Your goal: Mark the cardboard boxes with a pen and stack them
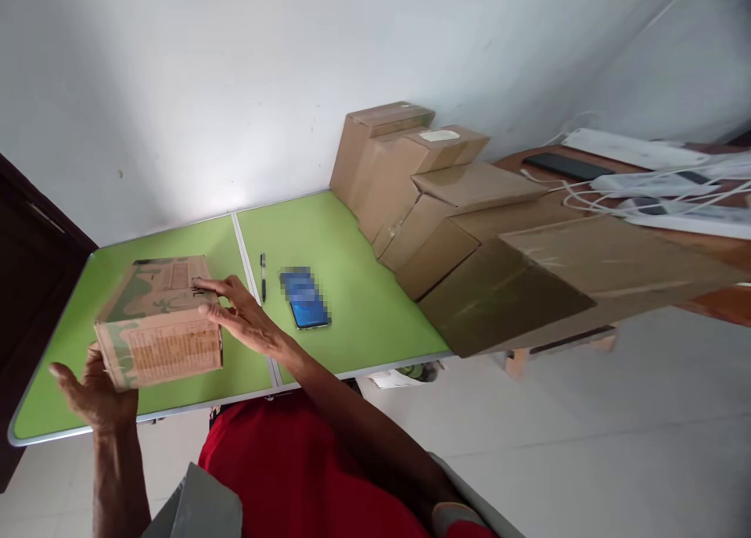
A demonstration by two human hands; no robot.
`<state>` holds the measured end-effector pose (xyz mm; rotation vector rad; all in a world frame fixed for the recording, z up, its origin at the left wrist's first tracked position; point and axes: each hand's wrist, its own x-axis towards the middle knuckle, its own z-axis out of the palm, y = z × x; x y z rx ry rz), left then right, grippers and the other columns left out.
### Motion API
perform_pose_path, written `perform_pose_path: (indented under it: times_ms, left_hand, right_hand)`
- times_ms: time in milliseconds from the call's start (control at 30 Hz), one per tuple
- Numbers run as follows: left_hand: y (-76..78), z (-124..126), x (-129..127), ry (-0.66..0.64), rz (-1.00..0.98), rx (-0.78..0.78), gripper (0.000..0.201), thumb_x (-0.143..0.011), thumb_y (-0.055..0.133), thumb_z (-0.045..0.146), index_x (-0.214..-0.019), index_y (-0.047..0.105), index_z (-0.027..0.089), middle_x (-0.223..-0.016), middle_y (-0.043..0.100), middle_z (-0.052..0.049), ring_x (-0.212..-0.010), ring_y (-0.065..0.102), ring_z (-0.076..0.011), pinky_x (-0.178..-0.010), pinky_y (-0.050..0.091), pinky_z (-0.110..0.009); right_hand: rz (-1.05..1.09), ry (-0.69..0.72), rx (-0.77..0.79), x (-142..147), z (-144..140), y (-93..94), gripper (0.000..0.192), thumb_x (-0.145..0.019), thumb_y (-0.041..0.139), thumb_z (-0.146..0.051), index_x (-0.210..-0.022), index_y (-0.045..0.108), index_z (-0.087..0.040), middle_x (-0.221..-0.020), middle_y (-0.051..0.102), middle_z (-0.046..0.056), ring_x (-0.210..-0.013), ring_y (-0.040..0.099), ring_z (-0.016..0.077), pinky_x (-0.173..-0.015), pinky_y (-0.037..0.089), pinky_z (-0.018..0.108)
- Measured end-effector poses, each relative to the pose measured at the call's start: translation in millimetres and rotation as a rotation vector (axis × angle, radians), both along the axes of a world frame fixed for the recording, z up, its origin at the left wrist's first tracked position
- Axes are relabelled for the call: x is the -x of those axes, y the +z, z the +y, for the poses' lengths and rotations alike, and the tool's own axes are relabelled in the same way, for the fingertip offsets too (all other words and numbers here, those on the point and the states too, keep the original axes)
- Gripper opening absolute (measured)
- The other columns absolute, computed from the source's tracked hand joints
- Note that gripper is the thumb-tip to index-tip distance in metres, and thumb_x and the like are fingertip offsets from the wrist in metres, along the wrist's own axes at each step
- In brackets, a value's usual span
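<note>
- Far left edge: dark wooden panel (23, 288), beside the left end of the green counter (352, 288).
- Left hand (97, 393) at the near-left counter edge, palm up under the near-left corner of the printed carton (158, 319); fingers spread, cupping the carton from below.
- Printed carton: brown cardboard with green artwork and small text on the near face. It sits tilted over the left part of the counter, near corner raised on the left hand.
- Right hand (238, 315) flat against the carton's right side, fingers stretched out along its top right edge; the hand presses, not curled around anything. Forearm runs back to the near edge, over a red garment (305, 475).
- White seam line (249, 280) crosses the counter just right of the right hand.
- Black pen (264, 277) lies just right of the seam, pointing near to far.
- Phone (305, 297) with blue screen lies face up, near the pen, apart from it.
- Right end of counter: stack of plain brown boxes (446, 209), stepped from far to near, reaching past the counter's right edge.
- Far right: brown desk (716, 249) with white cables (645, 190) and flat devices.
</note>
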<state>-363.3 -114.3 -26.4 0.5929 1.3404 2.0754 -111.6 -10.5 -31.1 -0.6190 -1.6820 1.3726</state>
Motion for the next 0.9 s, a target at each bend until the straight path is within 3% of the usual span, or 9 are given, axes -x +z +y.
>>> perform_pose_path:
  times_ms: [67,167,300,400,500,600,733,833,900]
  left_hand:
    - [-19.4,-8.5,2.6,-0.034,-0.029,0.052,0.081,-0.065,0.072,0.104,-0.088,0.073,0.026,-0.093,0.078,-0.006,-0.106,0.075,-0.0365,-0.096,0.065,-0.054]
    - [-43.0,-20.5,3.3,-0.07,-0.067,0.125,0.083,-0.059,0.078,0.103,-0.083,0.072,0.024,-0.087,0.077,-0.005,-0.086,0.075,-0.0301,-0.088,0.066,-0.051]
    - [-53.5,-29.5,5.3,-0.095,-0.068,0.174,0.079,-0.065,0.083,0.098,-0.086,0.074,0.023,-0.086,0.077,-0.005,-0.078,0.074,-0.0281,-0.085,0.067,-0.052]
    - [-46.3,-23.2,12.6,-0.117,-0.029,0.219,0.069,-0.067,0.095,0.084,-0.094,0.076,0.023,-0.088,0.077,-0.004,-0.094,0.08,-0.0331,-0.088,0.067,-0.05]
    - [-36.2,-5.0,19.1,-0.192,0.005,0.284,0.08,-0.06,0.101,0.082,-0.108,0.078,0.022,-0.101,0.082,-0.008,-0.111,0.08,-0.0374,-0.091,0.068,-0.05]
    - [-28.7,16.0,18.2,-0.316,0.012,0.365,0.091,-0.06,0.094,0.093,-0.113,0.08,0.019,-0.109,0.084,-0.015,-0.119,0.079,-0.0423,-0.09,0.07,-0.054]
    - [-18.3,33.5,8.4,-0.423,0.023,0.412,0.096,-0.062,0.085,0.101,-0.114,0.082,0.02,-0.109,0.085,-0.018,-0.12,0.079,-0.0456,-0.089,0.071,-0.057]
    - [-6.3,36.8,0.1,-0.43,0.057,0.369,0.097,-0.057,0.089,0.098,-0.115,0.083,0.021,-0.109,0.085,-0.017,-0.113,0.081,-0.0451,-0.089,0.071,-0.057]
    - [2.1,36.6,-5.0,-0.394,0.092,0.308,0.094,-0.061,0.09,0.093,-0.12,0.082,0.021,-0.112,0.085,-0.016,-0.11,0.081,-0.0433,-0.088,0.071,-0.055]
  right_hand:
    - [-0.019,0.014,-0.033,-1.3,-4.3,-5.9,0.055,-0.107,0.077,-0.062,-0.154,0.071,-0.034,-0.136,0.055,0.009,-0.129,0.066,0.0266,-0.119,0.059,0.051]
    - [-0.074,-0.008,-0.132,-4.1,-15.5,-17.6,0.036,-0.103,0.082,-0.043,-0.136,0.077,-0.031,-0.133,0.054,0.007,-0.13,0.063,0.026,-0.125,0.053,0.052]
    - [-0.08,-0.053,-0.12,-12.3,-28.6,-33.6,0.036,-0.097,0.085,-0.046,-0.124,0.072,-0.026,-0.134,0.058,0.009,-0.126,0.064,0.0271,-0.118,0.055,0.048]
    - [-0.029,-0.059,0.052,-17.3,-20.7,-41.6,0.037,-0.103,0.076,-0.059,-0.118,0.066,-0.027,-0.128,0.066,0.009,-0.125,0.067,0.0276,-0.111,0.058,0.045]
    - [-0.042,-0.062,0.266,-10.5,-1.2,-46.8,0.066,-0.094,0.08,-0.076,-0.133,0.062,-0.026,-0.146,0.067,0.014,-0.138,0.066,0.033,-0.117,0.056,0.051]
    - [-0.055,0.055,0.413,7.7,11.2,-49.4,0.086,-0.09,0.079,-0.087,-0.144,0.062,-0.023,-0.152,0.07,0.019,-0.143,0.067,0.0382,-0.125,0.051,0.058]
    - [-0.014,0.103,0.405,23.6,9.8,-47.4,0.086,-0.088,0.082,-0.081,-0.149,0.064,-0.022,-0.163,0.066,0.019,-0.156,0.06,0.0397,-0.134,0.045,0.058]
    - [0.053,0.126,0.395,17.9,8.2,-42.0,0.1,-0.083,0.089,-0.067,-0.165,0.052,-0.021,-0.179,0.05,0.021,-0.165,0.05,0.041,-0.137,0.041,0.058]
    - [0.132,0.164,0.364,9.0,9.1,-38.0,0.108,-0.081,0.09,-0.057,-0.172,0.042,-0.023,-0.184,0.044,0.02,-0.164,0.051,0.0402,-0.135,0.044,0.058]
